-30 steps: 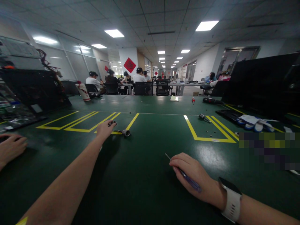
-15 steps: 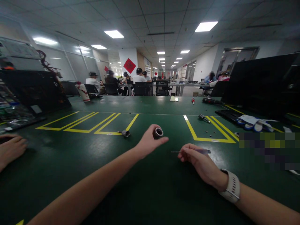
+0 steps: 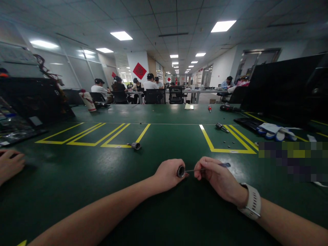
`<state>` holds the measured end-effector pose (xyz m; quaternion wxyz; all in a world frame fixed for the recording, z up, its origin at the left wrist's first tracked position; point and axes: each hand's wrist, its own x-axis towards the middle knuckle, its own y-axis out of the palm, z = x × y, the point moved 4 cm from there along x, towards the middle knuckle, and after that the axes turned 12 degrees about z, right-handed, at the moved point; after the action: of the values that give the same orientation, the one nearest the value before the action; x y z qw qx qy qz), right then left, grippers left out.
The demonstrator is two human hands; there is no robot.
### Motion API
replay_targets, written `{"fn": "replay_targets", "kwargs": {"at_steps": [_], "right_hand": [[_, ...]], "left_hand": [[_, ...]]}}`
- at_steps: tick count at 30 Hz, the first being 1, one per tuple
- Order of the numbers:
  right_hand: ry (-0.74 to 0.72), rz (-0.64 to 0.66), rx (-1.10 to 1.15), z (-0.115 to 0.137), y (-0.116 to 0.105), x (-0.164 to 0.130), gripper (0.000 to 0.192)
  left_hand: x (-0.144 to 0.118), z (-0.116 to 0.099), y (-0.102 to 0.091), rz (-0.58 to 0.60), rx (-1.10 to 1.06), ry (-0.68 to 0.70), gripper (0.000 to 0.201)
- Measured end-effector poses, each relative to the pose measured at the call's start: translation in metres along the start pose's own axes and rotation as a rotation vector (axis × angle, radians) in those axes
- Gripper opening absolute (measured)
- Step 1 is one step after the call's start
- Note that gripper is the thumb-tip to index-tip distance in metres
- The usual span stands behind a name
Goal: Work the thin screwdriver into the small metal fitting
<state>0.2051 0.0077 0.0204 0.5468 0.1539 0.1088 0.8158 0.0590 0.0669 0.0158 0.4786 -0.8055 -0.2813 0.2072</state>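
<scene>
My left hand [image 3: 167, 175] is closed around a short dark hollow cylinder with a bright metal rim [image 3: 180, 171], its open end facing me. In my right hand [image 3: 217, 176] is a slim screwdriver [image 3: 225, 165], its thin shaft pointing left. The shaft's end meets the near side of the cylinder; whether it touches or goes in I cannot tell. Both hands are low over the green table [image 3: 153, 218]. Beyond my left hand lies a small metal cylindrical part with a thin stem [image 3: 135, 146]. Past my right hand are another metal part with a shaft [image 3: 221, 127] and several tiny dark pieces [image 3: 229, 142].
Another person's hand [image 3: 11, 164] rests at the left edge. White-and-blue gloves [image 3: 276, 131] lie to the right, near a large black panel [image 3: 284, 89]. Farther back are a power drill [image 3: 230, 108], a small red tool [image 3: 209, 108] and a paper pad [image 3: 189, 106]. Yellow tape [image 3: 232, 151] marks the table.
My left hand has come down and towards me with the cylinder, turning it and bringing it to the screwdriver's shaft. My right hand has barely moved, and the screwdriver tilts slightly more.
</scene>
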Motion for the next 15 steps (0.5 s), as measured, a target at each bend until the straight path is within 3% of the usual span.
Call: {"fn": "replay_targets", "kwargs": {"at_steps": [9, 15], "right_hand": [[-0.022, -0.015, -0.225, 0.003, 0.014, -0.006, 0.016], [-0.081, -0.033, -0.696, 0.002, 0.022, -0.02, 0.019]], "left_hand": [[0.0, 0.003, -0.001, -0.053, -0.053, 0.017, 0.01], [0.001, 0.006, -0.001, -0.137, -0.133, 0.152, 0.011]]}}
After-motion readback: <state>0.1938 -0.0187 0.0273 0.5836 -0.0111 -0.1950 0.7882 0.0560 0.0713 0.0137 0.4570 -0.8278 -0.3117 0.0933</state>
